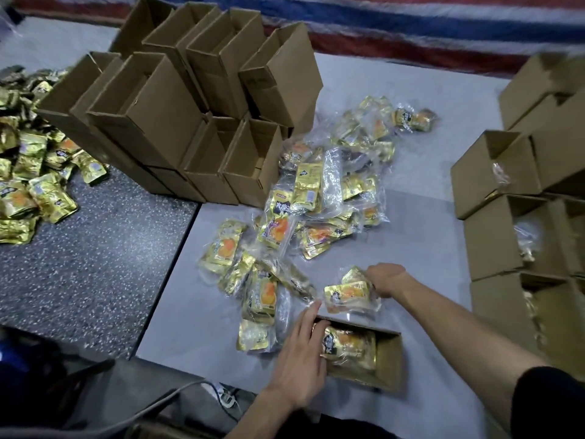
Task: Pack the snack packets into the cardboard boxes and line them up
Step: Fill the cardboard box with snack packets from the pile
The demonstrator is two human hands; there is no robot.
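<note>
Item: open cardboard box [387,359], lying near the front edge of the pale grey table [427,185]; its near wall was partly hidden by the forearms.
Contents: one gold snack packet [348,343] with an orange picture, lying flat; its left end was covered by fingers.
Left hand [300,353]: fingers fairly straight, laid over the box's left end and touching that packet.
Right hand [384,280]: just beyond the box, gripping a bagged packet [348,294] in clear film; its fingertips were out of sight.
Heap of bagged packets [316,201]: mid-table, print too blurred to read.
Stack of empty boxes [190,122]: far left of the heap.
Row of boxes [493,236]: right side, cut off by the frame, film showing inside.
Loose gold packets [28,172]: left edge, cut off.
</note>
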